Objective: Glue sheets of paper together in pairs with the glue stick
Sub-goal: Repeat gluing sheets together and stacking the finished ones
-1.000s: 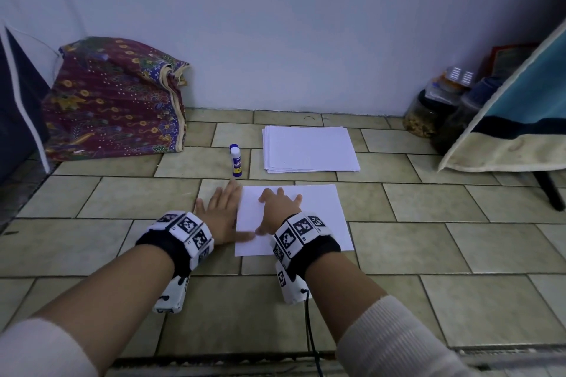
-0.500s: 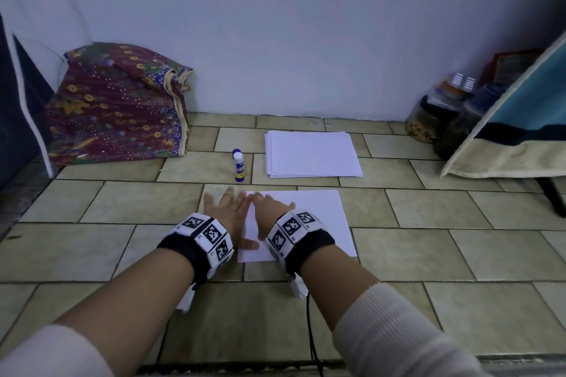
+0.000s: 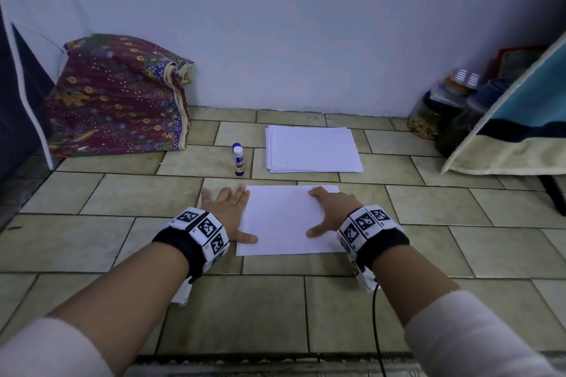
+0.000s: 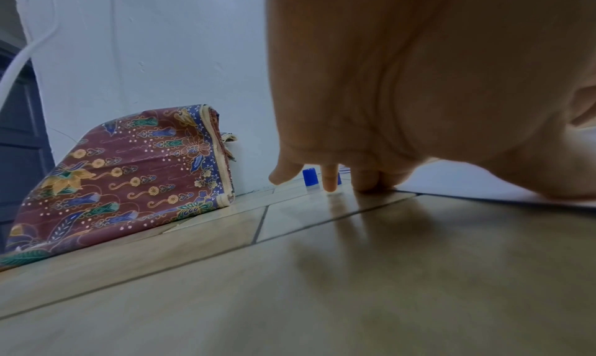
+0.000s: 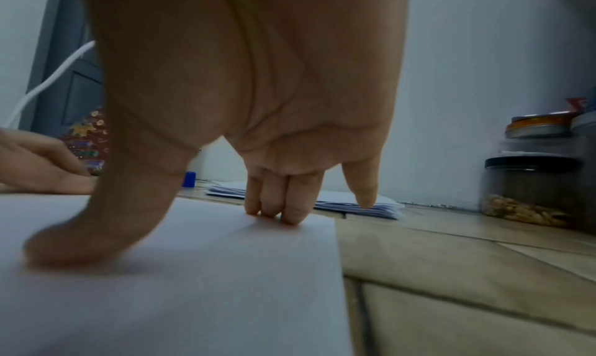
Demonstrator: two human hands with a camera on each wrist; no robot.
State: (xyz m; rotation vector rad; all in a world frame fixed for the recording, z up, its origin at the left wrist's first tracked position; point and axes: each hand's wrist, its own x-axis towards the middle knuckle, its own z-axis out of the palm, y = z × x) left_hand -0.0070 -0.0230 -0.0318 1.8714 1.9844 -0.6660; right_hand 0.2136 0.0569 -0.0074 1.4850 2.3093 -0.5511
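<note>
- A floor (image 3: 398, 300) of beige rectangular tiles with dark grout lines is carrying everything.
- A single white sheet (image 3: 281, 217) is lying flat on the tiles in the middle.
- A stack of white paper (image 3: 312, 148) is lying just beyond it, nearer the wall.
- A glue stick (image 3: 238, 160) with a blue cap is standing upright just left of the stack.
- A patterned maroon cloth bundle (image 3: 116, 101) is sitting in the far left corner.
- Jars (image 3: 435, 113) are standing at the far right against the wall.
</note>
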